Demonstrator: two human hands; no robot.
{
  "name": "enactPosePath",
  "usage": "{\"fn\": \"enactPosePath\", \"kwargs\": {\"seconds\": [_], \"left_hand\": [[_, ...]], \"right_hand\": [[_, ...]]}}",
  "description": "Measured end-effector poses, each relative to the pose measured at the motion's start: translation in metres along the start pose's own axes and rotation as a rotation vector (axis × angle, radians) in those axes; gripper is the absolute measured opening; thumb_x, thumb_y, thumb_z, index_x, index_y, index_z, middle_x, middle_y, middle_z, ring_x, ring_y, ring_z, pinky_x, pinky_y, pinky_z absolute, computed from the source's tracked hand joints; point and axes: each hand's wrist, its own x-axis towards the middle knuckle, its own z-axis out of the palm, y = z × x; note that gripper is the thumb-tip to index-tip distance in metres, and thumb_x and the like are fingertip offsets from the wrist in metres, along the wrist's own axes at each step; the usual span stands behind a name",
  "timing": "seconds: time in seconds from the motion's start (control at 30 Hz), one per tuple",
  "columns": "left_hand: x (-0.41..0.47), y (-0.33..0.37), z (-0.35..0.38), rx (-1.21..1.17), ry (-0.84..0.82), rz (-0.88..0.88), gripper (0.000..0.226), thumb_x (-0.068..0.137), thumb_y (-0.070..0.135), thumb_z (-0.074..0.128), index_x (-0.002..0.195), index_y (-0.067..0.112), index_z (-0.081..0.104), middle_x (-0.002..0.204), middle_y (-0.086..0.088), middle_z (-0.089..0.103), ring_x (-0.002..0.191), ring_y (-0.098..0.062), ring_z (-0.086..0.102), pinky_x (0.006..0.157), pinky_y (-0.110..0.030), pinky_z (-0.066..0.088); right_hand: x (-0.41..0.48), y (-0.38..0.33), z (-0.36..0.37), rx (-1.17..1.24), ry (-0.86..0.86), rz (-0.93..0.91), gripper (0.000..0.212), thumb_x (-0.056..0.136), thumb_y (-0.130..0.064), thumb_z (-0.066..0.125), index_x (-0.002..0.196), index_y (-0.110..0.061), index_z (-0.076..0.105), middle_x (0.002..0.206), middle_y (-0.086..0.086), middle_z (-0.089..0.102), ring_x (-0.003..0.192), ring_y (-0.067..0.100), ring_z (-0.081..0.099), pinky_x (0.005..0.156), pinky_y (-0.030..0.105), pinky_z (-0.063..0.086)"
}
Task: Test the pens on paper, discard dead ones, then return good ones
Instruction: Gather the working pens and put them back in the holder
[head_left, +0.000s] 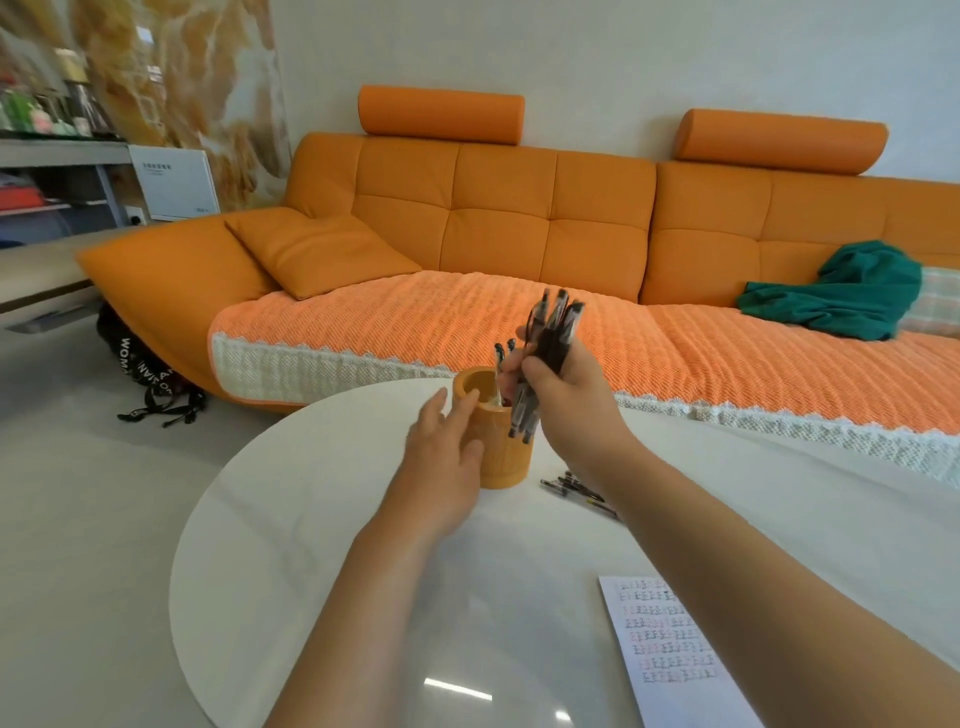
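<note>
An orange cylindrical pen holder (500, 451) stands near the far edge of the white round table (311, 545). My left hand (441, 467) lies against the holder's left side with straight fingers. My right hand (561, 395) grips a bundle of several dark pens (545, 353), tips down, just above and to the right of the holder's mouth. A couple of pens (503, 358) stick up out of the holder. Several more pens (576, 491) lie on the table behind my right forearm. A sheet of paper (670, 654) covered in rows of scribbles lies at the lower right.
An orange sofa (498, 218) with a knitted cover runs behind the table, with a green cloth (841, 291) on its right seat. A black bag (140, 374) lies on the floor at the left. Shelves (57, 156) stand at the far left.
</note>
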Motion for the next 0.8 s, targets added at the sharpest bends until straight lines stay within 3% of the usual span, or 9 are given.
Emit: {"fn": "enactPosePath", "kwargs": {"seconds": [0.07, 0.2, 0.37, 0.5, 0.67, 0.8], "left_hand": [[0.0, 0.0, 0.002, -0.061, -0.031, 0.014, 0.054, 0.105, 0.024, 0.045, 0.154, 0.035, 0.027, 0.166, 0.011, 0.004, 0.153, -0.015, 0.01, 0.121, -0.04, 0.024], [0.0, 0.004, -0.002, -0.077, 0.025, 0.071, 0.044, 0.104, 0.022, 0.047, 0.146, 0.029, 0.041, 0.161, 0.013, 0.017, 0.146, -0.011, 0.025, 0.106, -0.024, 0.029], [0.0, 0.003, -0.005, -0.091, 0.084, 0.061, 0.031, 0.1, 0.031, 0.054, 0.131, 0.036, 0.056, 0.142, 0.011, 0.035, 0.135, -0.012, 0.039, 0.101, -0.028, 0.04], [0.0, 0.001, -0.007, -0.1, 0.115, 0.076, 0.022, 0.099, 0.035, 0.055, 0.12, 0.039, 0.062, 0.13, 0.014, 0.042, 0.127, -0.01, 0.043, 0.099, -0.034, 0.047], [0.0, -0.001, -0.009, -0.178, 0.185, 0.058, 0.022, 0.1, 0.031, 0.052, 0.122, 0.034, 0.053, 0.124, 0.017, 0.047, 0.123, -0.009, 0.046, 0.099, -0.039, 0.049], [-0.001, 0.004, -0.014, -0.271, 0.264, 0.111, 0.041, 0.102, 0.031, 0.05, 0.142, 0.036, 0.04, 0.135, 0.017, 0.043, 0.125, -0.005, 0.045, 0.102, -0.04, 0.049]], "right_hand": [[0.013, -0.003, 0.008, 0.033, 0.021, -0.019, 0.023, 0.104, -0.002, 0.04, 0.119, -0.015, 0.052, 0.092, 0.006, 0.063, 0.08, 0.017, 0.063, 0.079, 0.029, 0.055], [0.029, -0.001, 0.022, -0.011, 0.059, -0.04, 0.023, 0.105, -0.005, 0.041, 0.124, -0.016, 0.049, 0.094, 0.002, 0.064, 0.087, 0.018, 0.066, 0.085, 0.033, 0.057], [0.037, 0.009, 0.029, -0.077, 0.122, -0.08, 0.022, 0.105, -0.009, 0.041, 0.117, -0.026, 0.047, 0.098, 0.002, 0.064, 0.087, 0.017, 0.067, 0.088, 0.045, 0.057], [0.036, 0.011, 0.03, -0.158, 0.089, -0.045, 0.014, 0.105, -0.01, 0.042, 0.108, -0.022, 0.047, 0.094, 0.002, 0.065, 0.09, 0.021, 0.068, 0.081, 0.045, 0.056], [0.028, 0.02, 0.033, -0.466, 0.007, 0.012, 0.009, 0.104, -0.015, 0.044, 0.112, -0.013, 0.049, 0.096, -0.001, 0.066, 0.087, 0.015, 0.064, 0.071, 0.029, 0.052], [0.027, 0.018, 0.03, -0.701, -0.107, -0.01, 0.008, 0.103, -0.02, 0.045, 0.105, -0.012, 0.044, 0.085, 0.007, 0.059, 0.07, 0.024, 0.054, 0.06, 0.038, 0.041]]}}
